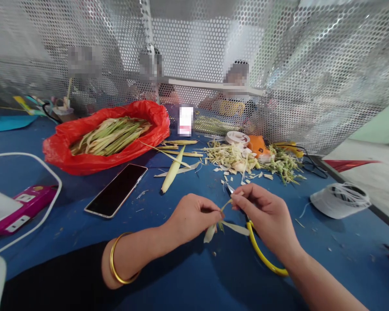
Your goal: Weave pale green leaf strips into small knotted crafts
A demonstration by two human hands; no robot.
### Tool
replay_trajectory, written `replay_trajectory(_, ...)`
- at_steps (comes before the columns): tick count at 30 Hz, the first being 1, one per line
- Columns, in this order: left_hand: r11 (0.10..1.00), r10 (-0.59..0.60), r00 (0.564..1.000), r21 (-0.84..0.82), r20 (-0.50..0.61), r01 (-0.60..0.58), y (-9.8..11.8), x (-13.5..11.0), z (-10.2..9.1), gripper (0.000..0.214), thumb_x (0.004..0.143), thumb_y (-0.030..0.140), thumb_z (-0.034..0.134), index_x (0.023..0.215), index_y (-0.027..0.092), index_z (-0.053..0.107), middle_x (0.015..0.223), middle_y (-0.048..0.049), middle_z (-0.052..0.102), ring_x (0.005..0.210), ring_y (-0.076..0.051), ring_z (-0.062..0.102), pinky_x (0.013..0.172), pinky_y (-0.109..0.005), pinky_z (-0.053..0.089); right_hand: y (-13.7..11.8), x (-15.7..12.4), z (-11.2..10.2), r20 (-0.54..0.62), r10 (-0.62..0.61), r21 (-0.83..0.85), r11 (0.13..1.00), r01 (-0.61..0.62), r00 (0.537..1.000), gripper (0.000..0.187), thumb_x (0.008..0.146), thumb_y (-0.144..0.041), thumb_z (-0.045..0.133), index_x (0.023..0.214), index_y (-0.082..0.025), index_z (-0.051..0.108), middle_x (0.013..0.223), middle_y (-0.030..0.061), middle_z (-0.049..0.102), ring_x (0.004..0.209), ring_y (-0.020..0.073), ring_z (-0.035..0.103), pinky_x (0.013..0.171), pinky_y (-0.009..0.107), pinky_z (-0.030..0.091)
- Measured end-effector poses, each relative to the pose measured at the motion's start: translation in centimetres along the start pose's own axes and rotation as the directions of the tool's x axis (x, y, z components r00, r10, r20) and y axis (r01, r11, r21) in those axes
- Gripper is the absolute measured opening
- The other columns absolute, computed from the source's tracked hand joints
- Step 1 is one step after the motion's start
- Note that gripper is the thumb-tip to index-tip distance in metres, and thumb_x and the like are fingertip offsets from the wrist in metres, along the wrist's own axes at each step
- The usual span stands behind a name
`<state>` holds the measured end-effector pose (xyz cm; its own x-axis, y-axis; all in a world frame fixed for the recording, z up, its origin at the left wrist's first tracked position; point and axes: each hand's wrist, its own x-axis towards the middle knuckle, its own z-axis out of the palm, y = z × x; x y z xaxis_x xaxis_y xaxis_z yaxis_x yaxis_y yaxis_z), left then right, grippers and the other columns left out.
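Over the near middle of the table, my left hand (194, 218) pinches a small bundle of pale corn husk (210, 233), its pieces sticking out below and to the right. A thin husk strip rises from that pinch towards my right hand (262, 205), whose thumb and forefinger are closed on its upper end. Under my right hand lie scissors with a yellow handle (268, 260); their metal tip shows past the fingers, and the middle is hidden. A whole pale green husk piece (174, 170), pointed and dark at its near end, lies beyond my left hand.
A red plastic bag (106, 166) holds long husks. A phone (116, 190) lies left, near a purple power strip (32, 205) and white cable. Husk scraps (227, 155) and a tape roll (237, 138) sit ahead; a spool of white cord (339, 201) stands right. Behind the perforated screen (194, 47) are people.
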<state>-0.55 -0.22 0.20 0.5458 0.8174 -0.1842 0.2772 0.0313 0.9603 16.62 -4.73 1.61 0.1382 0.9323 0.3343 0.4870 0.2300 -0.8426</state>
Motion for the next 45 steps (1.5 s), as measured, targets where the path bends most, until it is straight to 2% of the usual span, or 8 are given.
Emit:
replay_trajectory(3,0.987,-0.063,0.996,-0.151,-0.067,0.052,0.0,0.2,0.1,0.018,0.075,0.03,0.065,0.074,0.015,0.074,0.055,-0.0004,0.063,0.047,-0.009,0.052,0.05,-0.02,0.04,0.0,-0.9,0.2,-0.044,-0.292,-0.319,0.91,0.264,0.955,0.006,0.088,-0.024,0.06,0.082,-0.022,0.062,0.072,0.0004,0.07,0.066,0.0162,0.064,0.066,0.028,0.046)
replay_trajectory(7,0.935,-0.112,0.994,-0.34,-0.018,0.099,0.5,0.0,0.4,0.014,0.076,0.024,0.063,0.079,0.015,0.073,0.062,-0.0009,0.066,0.053,-0.009,0.059,0.055,-0.02,0.042,0.3,-1.6,0.8,0.109,-0.551,-0.486,0.696,0.528,0.827,0.01,0.087,-0.012,0.058,0.089,-0.021,0.06,0.079,0.0006,0.073,0.068,0.0155,0.066,0.084,0.036,0.044)
replay_trajectory(12,0.871,-0.11,0.992,-0.475,0.064,0.127,1.0,-0.2,0.5,0.015,0.075,0.02,0.059,0.079,0.015,0.073,0.069,-0.0029,0.068,0.065,-0.012,0.064,0.064,-0.022,0.047,0.4,-1.4,1.3,0.149,-0.551,-0.515,0.665,0.541,0.821,0.015,0.087,-0.01,0.057,0.09,-0.023,0.062,0.085,0.0001,0.073,0.077,0.0163,0.067,0.093,0.04,0.038)
replay_trajectory(19,0.825,-0.131,0.991,-0.552,0.02,0.12,0.2,-0.3,0.7,0.029,0.077,0.039,0.067,0.089,0.014,0.074,0.072,-0.0046,0.069,0.064,-0.013,0.064,0.062,-0.023,0.048,0.3,-1.2,1.6,0.154,-0.616,-0.541,0.602,0.587,0.773,0.018,0.088,-0.008,0.055,0.088,-0.021,0.068,0.089,0.0012,0.073,0.079,0.0172,0.066,0.094,0.041,0.037)
replay_trajectory(31,0.748,-0.197,0.979,-0.652,-0.043,0.122,0.4,0.0,0.9,0.028,0.072,0.022,0.073,0.097,0.01,0.072,0.078,-0.0048,0.069,0.062,-0.009,0.058,0.059,-0.02,0.047,0.6,-1.8,1.9,0.232,-0.64,-0.542,0.54,0.644,0.732,0.016,0.09,-0.01,0.053,0.089,-0.019,0.066,0.086,0.0008,0.071,0.082,0.0159,0.064,0.099,0.041,0.033)
replay_trajectory(37,0.742,-0.174,0.984,-0.662,-0.037,0.106,0.2,-0.1,1.1,0.026,0.068,0.019,0.074,0.092,0.011,0.074,0.078,-0.0048,0.07,0.068,-0.011,0.059,0.064,-0.021,0.047,0.6,-2.0,2.5,0.319,-0.673,-0.558,0.435,0.706,0.667,0.019,0.088,-0.006,0.051,0.095,-0.016,0.065,0.083,0.0028,0.07,0.08,0.0172,0.062,0.098,0.04,0.034)
replay_trajectory(43,0.814,-0.159,0.986,-0.571,-0.042,0.107,-0.1,0.0,1.1,0.026,0.07,0.027,0.073,0.093,0.013,0.075,0.081,-0.0054,0.071,0.066,-0.012,0.058,0.062,-0.023,0.046,0.2,-1.6,2.3,0.108,-0.582,-0.484,0.677,0.554,0.806,0.011,0.087,-0.011,0.057,0.081,-0.019,0.062,0.076,0.0021,0.066,0.071,0.0158,0.06,0.083,0.038,0.041)
replay_trajectory(45,0.796,-0.162,0.986,-0.596,-0.041,0.106,0.0,-0.1,1.1,0.025,0.069,0.026,0.074,0.09,0.014,0.075,0.078,-0.0044,0.07,0.065,-0.011,0.058,0.062,-0.022,0.045,0.0,-1.5,2.2,0.148,-0.575,-0.45,0.685,0.573,0.804,0.011,0.087,-0.011,0.055,0.086,-0.019,0.062,0.08,0.0027,0.066,0.075,0.0164,0.06,0.085,0.038,0.041)
